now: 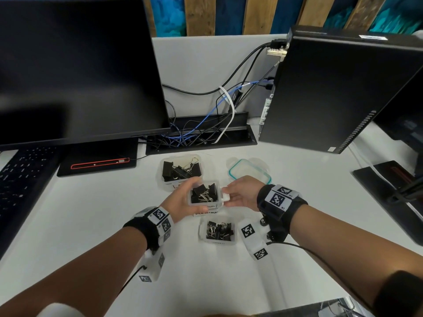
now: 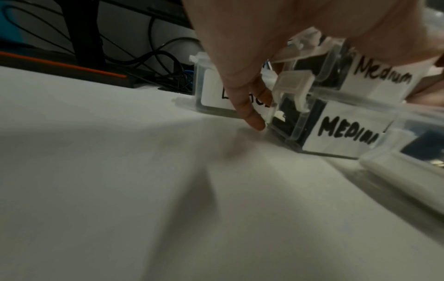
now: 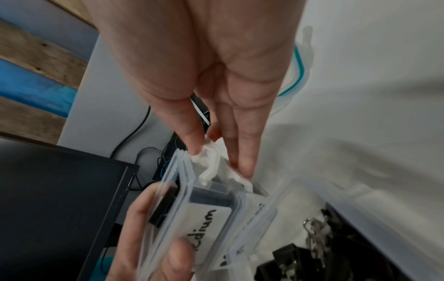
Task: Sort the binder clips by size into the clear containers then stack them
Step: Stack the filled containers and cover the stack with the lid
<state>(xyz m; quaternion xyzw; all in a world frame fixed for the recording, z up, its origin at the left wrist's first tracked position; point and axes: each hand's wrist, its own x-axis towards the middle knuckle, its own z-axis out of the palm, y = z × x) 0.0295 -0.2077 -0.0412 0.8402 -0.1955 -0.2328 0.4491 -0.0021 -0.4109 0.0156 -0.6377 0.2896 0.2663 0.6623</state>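
Observation:
A clear container of medium binder clips (image 1: 204, 195), labelled "Medium" (image 2: 382, 76), is held just above a second clear container labelled "MEDIUM" (image 2: 348, 133) on the desk. My left hand (image 1: 186, 195) grips its left side, thumb on the far rim. My right hand (image 1: 229, 193) pinches the white side latch (image 3: 211, 161) on its right wall between thumb and fingers. Behind stands the open container of large clips (image 1: 179, 170). In front sits the open container of small clips (image 1: 217, 229).
A clear lid with a teal seal (image 1: 249, 171) lies at the back right of the containers. A monitor (image 1: 75, 65) and keyboard (image 1: 20, 179) fill the left. A computer tower (image 1: 332, 92) and a cable tray (image 1: 199, 136) stand behind.

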